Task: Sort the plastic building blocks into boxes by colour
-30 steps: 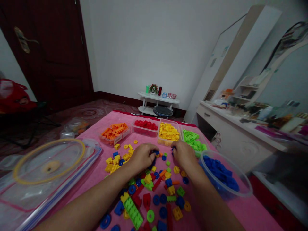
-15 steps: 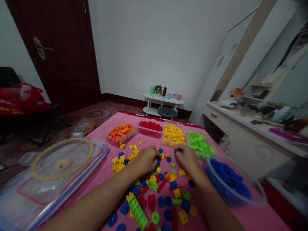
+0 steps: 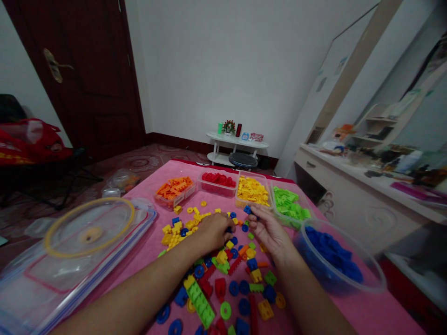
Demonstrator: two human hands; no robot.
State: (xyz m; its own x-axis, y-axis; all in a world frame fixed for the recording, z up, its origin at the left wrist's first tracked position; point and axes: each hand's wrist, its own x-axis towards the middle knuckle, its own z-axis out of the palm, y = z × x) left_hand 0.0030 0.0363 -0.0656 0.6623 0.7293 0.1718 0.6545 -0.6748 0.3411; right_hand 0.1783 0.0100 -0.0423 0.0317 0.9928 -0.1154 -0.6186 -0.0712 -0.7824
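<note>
My left hand [image 3: 213, 230] rests curled, knuckles up, on the loose pile of coloured plastic bricks [image 3: 228, 279] on the pink tablecloth [image 3: 352, 311]; what its fingers hold is hidden. My right hand [image 3: 269, 230] is raised slightly, palm partly up, pinching a small blue brick [image 3: 247, 210] at its fingertips, close to the tub of yellow bricks [image 3: 253, 191]. A round clear bowl of blue bricks [image 3: 331, 256] stands just right of that hand.
Tubs of orange bricks [image 3: 174, 188], red bricks [image 3: 217, 180] and green bricks [image 3: 289, 204] line the table's far edge. Clear lids [image 3: 87, 232] lie stacked at the left. A white dresser [image 3: 366, 195] stands to the right, a small white shelf [image 3: 237, 144] by the far wall.
My right hand has lifted and turned palm up with a blue brick at its fingertips. My left hand stays on the pile, shifted only slightly.
</note>
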